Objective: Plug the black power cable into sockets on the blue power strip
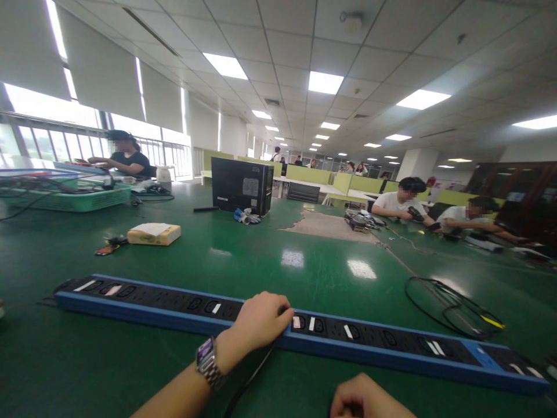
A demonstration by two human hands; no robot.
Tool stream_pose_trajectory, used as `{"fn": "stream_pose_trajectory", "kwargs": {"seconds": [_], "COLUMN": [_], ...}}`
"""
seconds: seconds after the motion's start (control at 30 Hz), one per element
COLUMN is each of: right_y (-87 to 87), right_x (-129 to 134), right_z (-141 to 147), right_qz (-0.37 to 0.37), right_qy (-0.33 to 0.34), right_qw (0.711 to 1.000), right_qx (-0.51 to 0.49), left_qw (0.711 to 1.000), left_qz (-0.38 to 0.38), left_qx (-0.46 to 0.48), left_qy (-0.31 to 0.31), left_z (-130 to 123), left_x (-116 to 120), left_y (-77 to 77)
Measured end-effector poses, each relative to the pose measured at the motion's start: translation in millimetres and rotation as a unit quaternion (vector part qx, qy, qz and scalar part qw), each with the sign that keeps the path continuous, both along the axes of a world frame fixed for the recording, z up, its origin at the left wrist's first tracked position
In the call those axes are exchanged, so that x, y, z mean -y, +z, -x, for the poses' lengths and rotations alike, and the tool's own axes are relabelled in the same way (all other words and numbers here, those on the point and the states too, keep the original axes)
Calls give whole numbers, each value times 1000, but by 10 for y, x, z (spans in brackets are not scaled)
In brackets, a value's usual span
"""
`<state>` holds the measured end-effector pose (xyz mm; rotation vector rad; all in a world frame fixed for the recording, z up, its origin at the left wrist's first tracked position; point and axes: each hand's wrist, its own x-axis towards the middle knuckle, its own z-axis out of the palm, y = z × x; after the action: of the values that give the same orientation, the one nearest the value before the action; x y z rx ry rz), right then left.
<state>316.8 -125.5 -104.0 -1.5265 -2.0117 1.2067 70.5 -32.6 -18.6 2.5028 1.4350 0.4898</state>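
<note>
Big green counter (243,261) here, shiny enough to bounce the ceiling lights (325,82), with a ragged tan patch (335,225) where the green surface is missing. Room's a large open office: pale blinds (104,64) down the left side, lime-green partitions (308,175) further back.

Labels: the long blue-and-black power strip (383,338) has small pale stickers (348,331) along its top, about ten by my count, but I can't read a word on them. Same with the labels on the black computer tower (237,184), way too small.

Headcount: one power strip, lying at a slant across the near part of the counter, one tower, one yellow box (154,234) with white paper (155,228) on top, one green basket (82,196) with cables in it, one loop of black cable (452,310) at the right. A bunched blue-and-grey glove (247,216) sits by the tower; could be a pair, can't tell. Three people sit around the counter, one at left and two at right, plus some tiny ones way back.

Left hand (263,316), the one with the watch (209,361), is draped over the middle of the strip, fingers bent; can't tell if it's really gripping. Right hand (365,397) is curled at the bottom edge, partly cut off, so no idea if it's holding anything.
</note>
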Motion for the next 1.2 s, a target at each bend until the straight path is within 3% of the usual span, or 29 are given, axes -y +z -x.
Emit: {"fn": "stream_pose_trajectory", "kwargs": {"seconds": [0.13,0.23,0.3,0.47,0.67,0.8,0.9,1.0,1.07,1.2], "right_y": [446,751,859,837,737,988,1331,1515,1454,1054], "right_x": [-78,-285,-460,-743,-737,-661,-563,-481,-447,-357], "right_z": [364,728,943,1209,1276,1333,1270,1037,783,109], "right_qz": [-82,-200,-230,-253,-267,-297,-348,-327,-283,-213], "right_qy": [-64,-92,-117,-139,-166,-180,-198,-168,-140,-127], "right_qw": [995,973,956,925,915,909,901,922,943,960], "right_qx": [8,73,140,248,254,231,165,118,104,131], "left_qw": [995,991,989,985,992,993,993,994,994,993], "left_qz": [4,-9,-19,-54,-57,-40,-45,-54,-62,-83], "left_qx": [77,116,130,135,50,55,53,25,10,0], "left_qy": [-58,-66,-74,-89,-97,-98,-97,-90,-86,-82], "left_z": [216,292,310,349,400,395,393,398,399,384], "left_x": [-72,-92,-87,-68,-100,-113,-123,-120,-105,-65], "left_y": [-150,-292,-364,-435,-417,-407,-410,-421,-430,-436]}}
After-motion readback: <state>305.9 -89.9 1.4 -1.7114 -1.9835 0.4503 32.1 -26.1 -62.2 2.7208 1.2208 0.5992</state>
